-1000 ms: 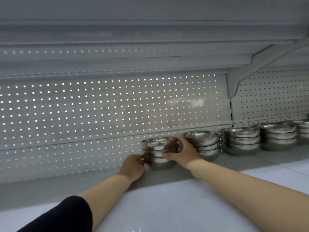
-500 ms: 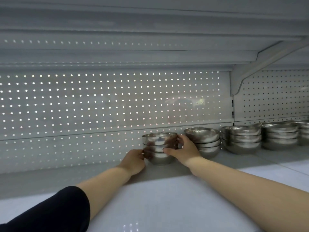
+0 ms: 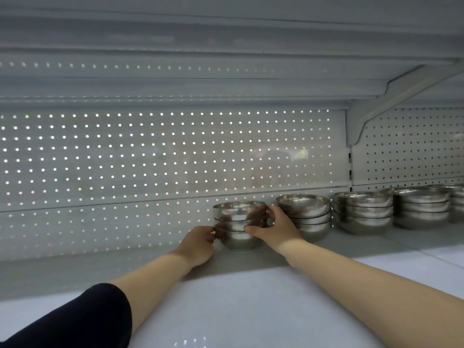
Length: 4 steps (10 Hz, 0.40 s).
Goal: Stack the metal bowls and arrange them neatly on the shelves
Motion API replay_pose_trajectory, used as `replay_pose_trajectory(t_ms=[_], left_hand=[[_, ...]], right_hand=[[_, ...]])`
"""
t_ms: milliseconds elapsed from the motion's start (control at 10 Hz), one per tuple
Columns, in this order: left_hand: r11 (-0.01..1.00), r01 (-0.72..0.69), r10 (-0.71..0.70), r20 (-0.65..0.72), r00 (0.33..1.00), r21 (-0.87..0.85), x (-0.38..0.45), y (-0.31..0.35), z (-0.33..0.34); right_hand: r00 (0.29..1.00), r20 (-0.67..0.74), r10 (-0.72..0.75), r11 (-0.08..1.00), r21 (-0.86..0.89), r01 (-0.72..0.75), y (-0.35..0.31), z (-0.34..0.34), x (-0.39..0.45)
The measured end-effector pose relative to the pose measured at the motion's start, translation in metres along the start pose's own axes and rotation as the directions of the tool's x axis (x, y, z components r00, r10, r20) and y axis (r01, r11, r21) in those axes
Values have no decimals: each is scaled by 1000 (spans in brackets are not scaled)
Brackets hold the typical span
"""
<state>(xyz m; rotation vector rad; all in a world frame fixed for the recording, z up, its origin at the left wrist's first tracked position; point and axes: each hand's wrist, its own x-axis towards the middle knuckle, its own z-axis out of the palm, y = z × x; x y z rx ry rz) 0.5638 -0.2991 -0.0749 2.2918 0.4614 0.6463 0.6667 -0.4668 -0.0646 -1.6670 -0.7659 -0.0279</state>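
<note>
Left hand (image 3: 199, 243) sits low on the shelf (image 3: 125, 270), fingers (image 3: 209, 233) curled against the left wall of the held stack (image 3: 239, 224), gripping it. That stack of nested metal bowls stands upright on its base, mouths up, near the perforated back panel (image 3: 150, 156). Right hand (image 3: 275, 228) wraps the stack's right side, thumb across the front, fingers round the rim, gripping too. Just beside it, crowding that hand, stands the second stack (image 3: 308, 214), also nested and open upward. Further right come the third stack (image 3: 364, 212) and the fourth stack (image 3: 421, 207), in a row along the back. A bracket (image 3: 376, 106) hangs above.
</note>
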Motion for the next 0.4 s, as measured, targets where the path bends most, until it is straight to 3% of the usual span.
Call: replay_pose_trajectory(t_ms=[200, 300, 400], left_hand=[[990, 13, -9, -30, 1000, 140, -2, 2, -4], [964, 47, -33, -58, 998, 261, -13, 13, -10], [936, 92, -44, -145, 988, 340, -25, 29, -18]], right_hand=[[995, 61, -78, 991, -103, 84, -5, -6, -5], [991, 116, -60, 952, -291, 92, -14, -6, -13], [985, 170, 41, 840, -539, 58, -33, -14, -23]])
